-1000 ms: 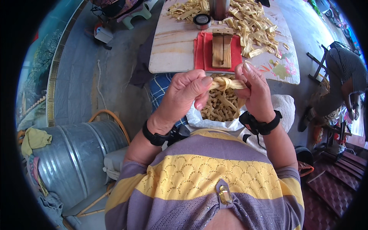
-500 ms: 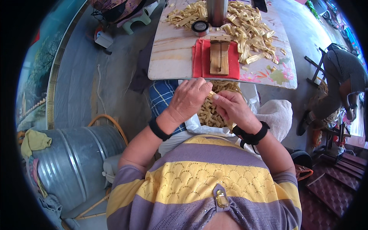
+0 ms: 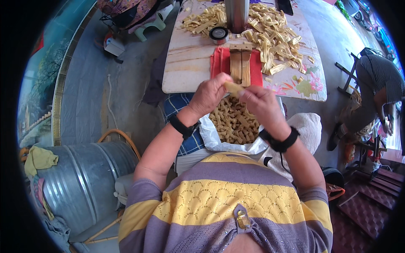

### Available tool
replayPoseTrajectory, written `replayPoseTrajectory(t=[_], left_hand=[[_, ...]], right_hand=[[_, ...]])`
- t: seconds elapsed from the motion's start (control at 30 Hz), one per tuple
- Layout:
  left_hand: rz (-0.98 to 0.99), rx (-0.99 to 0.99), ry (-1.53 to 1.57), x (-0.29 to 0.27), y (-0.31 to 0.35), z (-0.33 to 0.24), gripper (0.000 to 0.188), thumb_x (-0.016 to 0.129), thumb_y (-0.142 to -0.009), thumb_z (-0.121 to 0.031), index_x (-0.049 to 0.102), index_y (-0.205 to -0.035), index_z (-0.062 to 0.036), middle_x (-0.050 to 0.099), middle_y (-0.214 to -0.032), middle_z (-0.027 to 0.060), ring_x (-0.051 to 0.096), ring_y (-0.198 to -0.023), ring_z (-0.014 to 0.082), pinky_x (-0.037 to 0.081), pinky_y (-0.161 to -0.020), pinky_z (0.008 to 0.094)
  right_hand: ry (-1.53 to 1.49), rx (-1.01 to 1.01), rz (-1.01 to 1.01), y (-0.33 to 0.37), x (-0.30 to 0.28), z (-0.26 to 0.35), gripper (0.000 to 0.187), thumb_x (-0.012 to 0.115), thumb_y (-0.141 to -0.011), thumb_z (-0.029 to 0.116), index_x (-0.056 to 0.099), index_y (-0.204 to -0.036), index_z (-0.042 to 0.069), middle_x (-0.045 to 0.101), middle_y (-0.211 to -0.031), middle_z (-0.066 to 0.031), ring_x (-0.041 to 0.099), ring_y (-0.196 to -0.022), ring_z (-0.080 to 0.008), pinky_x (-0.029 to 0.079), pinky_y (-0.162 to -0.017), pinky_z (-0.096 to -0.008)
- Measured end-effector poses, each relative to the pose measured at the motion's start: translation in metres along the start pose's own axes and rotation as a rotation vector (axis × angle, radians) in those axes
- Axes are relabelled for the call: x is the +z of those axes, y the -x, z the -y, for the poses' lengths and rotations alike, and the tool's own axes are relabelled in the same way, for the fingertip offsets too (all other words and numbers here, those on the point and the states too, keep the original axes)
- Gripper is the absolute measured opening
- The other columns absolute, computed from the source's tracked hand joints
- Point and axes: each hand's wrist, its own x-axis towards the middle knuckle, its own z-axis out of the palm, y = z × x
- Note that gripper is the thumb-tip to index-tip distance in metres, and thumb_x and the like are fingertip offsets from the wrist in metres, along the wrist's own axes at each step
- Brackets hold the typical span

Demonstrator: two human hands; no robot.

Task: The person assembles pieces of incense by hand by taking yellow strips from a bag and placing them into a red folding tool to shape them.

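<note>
A flat, pale yellow strip (image 3: pixel 233 87) spans the gap between my two hands, just off the table's near edge. Pinched fingers of my left hand (image 3: pixel 209 95) grip its left end. My right hand (image 3: pixel 263 105) holds the other end between thumb and fingers. Below them, a white bag (image 3: pixel 206 130) lies open on my lap, filled with small, twisted yellow-brown pieces (image 3: pixel 234 122). Beyond my hands, a grooved wooden block (image 3: pixel 240 65) rests on a red cloth (image 3: pixel 217 63); my left fingertips overlap the cloth's near edge in view.
Loose yellow strips (image 3: pixel 278 42) are heaped on the table (image 3: pixel 185 69) around a tall metal cylinder (image 3: pixel 236 17). A round tin (image 3: pixel 219 34) stands beside it. To my left lies a large metal drum (image 3: pixel 84 181). Another person (image 3: pixel 375 84) bends over at the far right.
Both hands have risen and moved forward toward the table edge, the right one most. The strip now shows stretched between them, and more of the bag is uncovered.
</note>
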Motion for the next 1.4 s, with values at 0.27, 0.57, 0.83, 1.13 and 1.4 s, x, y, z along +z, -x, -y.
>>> replayPoseTrajectory(t=[0.27,0.57,0.83,1.13,1.4], left_hand=[[0.133,-0.462,0.626,-0.004,-0.023,-0.002,0.028,0.053,-0.096,-0.03,0.053,-0.11,-0.0063,0.049,-0.08,-0.0049,0.043,-0.062,0.0013,0.044,-0.058,0.0186],[0.12,-0.416,0.218,-0.004,-0.041,0.022,0.025,0.054,-0.093,-0.028,0.058,-0.1,-0.0044,0.053,-0.07,-0.0001,0.05,-0.066,0.0084,0.044,-0.059,0.0244],[0.195,-0.547,-0.231,-0.005,-0.017,-0.008,0.022,0.054,-0.087,-0.025,0.06,-0.1,-0.0075,0.065,-0.09,0.0181,0.061,-0.087,0.0374,0.047,-0.075,0.0455],[0.564,-0.689,0.664,0.017,0.046,-0.033,0.071,0.036,-0.091,-0.064,0.06,-0.115,-0.0007,0.062,-0.104,0.008,0.056,-0.097,0.0124,0.044,-0.088,0.0288],[0.405,-0.755,1.347,0.016,0.034,-0.047,0.074,0.036,-0.092,-0.062,0.05,-0.123,0.0034,0.061,-0.109,0.0101,0.057,-0.103,0.0152,0.045,-0.09,0.0284]], right_hand=[[0.108,0.013,-0.16,-0.042,-0.031,-0.021,0.03,0.062,-0.087,0.025,0.063,-0.076,-0.003,0.048,-0.06,0.0019,0.042,-0.056,-0.0063,0.034,-0.049,-0.0252],[0.217,-0.098,-0.203,-0.076,-0.035,-0.02,0.033,0.059,-0.087,0.027,0.063,-0.079,-0.005,0.053,-0.058,-0.0075,0.049,-0.055,-0.0164,0.04,-0.054,-0.0315],[0.627,-0.138,-0.281,-0.063,-0.038,-0.05,0.029,0.057,-0.087,0.027,0.061,-0.084,-0.002,0.06,-0.072,-0.0231,0.058,-0.072,-0.041,0.045,-0.063,-0.0469],[0.146,-0.575,-0.244,-0.003,0.015,0.004,0.013,0.056,-0.093,0.013,0.061,-0.095,0.001,0.065,-0.078,-0.0086,0.063,-0.072,-0.0168,0.048,-0.063,-0.0302],[-0.011,-0.556,-0.121,0.031,0.018,0.013,0.019,0.058,-0.093,0.01,0.063,-0.107,-0.001,0.064,-0.088,-0.0033,0.056,-0.082,-0.0074,0.046,-0.072,-0.0223]])
